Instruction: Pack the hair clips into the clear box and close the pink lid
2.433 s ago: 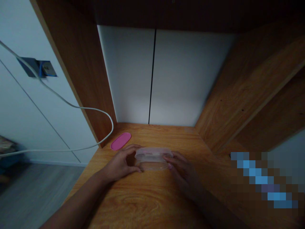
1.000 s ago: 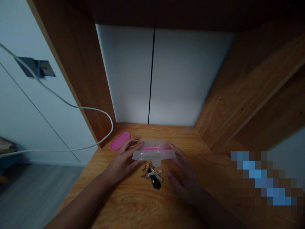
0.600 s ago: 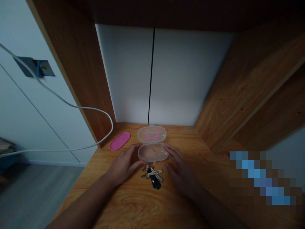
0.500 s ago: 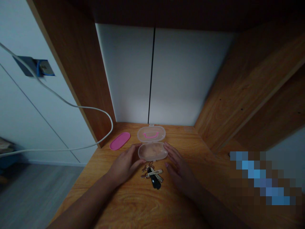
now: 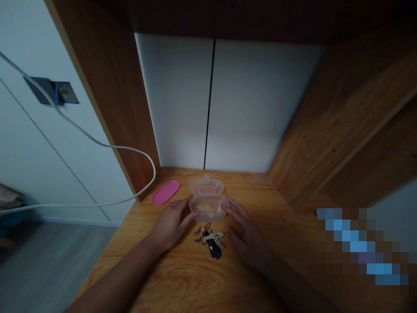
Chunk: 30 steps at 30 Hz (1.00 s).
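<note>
Both hands lie open and flat on the desk, fingers spread, clamped on nothing. The left hand (image 5: 171,227) rests just left of the clear plastic box (image 5: 207,208) and the right hand (image 5: 247,238) just right of it. The left fingertips (image 5: 193,214) reach the box's near edge, though whether they touch it is hard to tell in this dim light. The box lies open in 2 halves, its pink-sealed lid (image 5: 206,186) on the far side.

A bunch of keys (image 5: 210,240) with a black fob lies between the hands, just in front of the box. A pink oval lid (image 5: 166,192) sits left of the box, near the back left corner.

The oak-look desk (image 5: 195,278) runs back to white panels (image 5: 176,104) split by 1 dark seam, with wooden side panels (image 5: 110,104) left and right. Its left edge drops to a grey floor (image 5: 48,265). A white cable (image 5: 143,152) loops from a wall socket (image 5: 52,92) past the left panel. Open wood stretches in front of the keys and right of the right hand, where a pixelated patch (image 5: 361,248) covers part of the view.
</note>
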### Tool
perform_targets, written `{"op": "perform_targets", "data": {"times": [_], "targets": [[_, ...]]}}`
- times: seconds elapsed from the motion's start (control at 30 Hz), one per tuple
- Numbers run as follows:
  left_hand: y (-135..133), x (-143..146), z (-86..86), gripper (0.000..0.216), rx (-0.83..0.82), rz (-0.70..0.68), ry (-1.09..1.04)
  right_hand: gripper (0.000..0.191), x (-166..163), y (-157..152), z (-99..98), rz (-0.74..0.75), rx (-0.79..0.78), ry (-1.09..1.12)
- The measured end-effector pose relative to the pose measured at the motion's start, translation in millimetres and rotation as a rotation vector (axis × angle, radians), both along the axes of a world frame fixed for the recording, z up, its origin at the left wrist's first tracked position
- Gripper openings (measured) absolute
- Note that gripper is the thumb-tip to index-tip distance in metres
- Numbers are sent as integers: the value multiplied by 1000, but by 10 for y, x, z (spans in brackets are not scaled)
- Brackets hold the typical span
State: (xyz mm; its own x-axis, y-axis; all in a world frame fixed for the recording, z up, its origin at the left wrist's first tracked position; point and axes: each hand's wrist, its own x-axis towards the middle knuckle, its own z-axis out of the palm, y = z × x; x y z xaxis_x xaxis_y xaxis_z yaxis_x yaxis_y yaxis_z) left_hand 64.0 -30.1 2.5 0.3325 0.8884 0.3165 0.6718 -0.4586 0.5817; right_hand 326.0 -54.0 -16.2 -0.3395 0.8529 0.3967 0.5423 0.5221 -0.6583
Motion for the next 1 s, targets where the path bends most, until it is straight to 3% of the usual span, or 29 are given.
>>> {"op": "perform_targets", "data": {"times": [0.37, 0.77, 0.9, 1.0], "targets": [[9, -60, -103, 55, 110, 80, 24, 50, 13, 0, 56, -15, 59, 2], [19, -42, -56, 49, 121, 47, 17, 50, 10, 1, 54, 6, 71, 15], [11, -44, -36, 46, 154, 59, 11, 43, 16, -17, 84, -2, 140, 44], [-10, -43, 18, 36, 191, 79, -1, 30, 2, -55, 152, 71, 158, -26]]}}
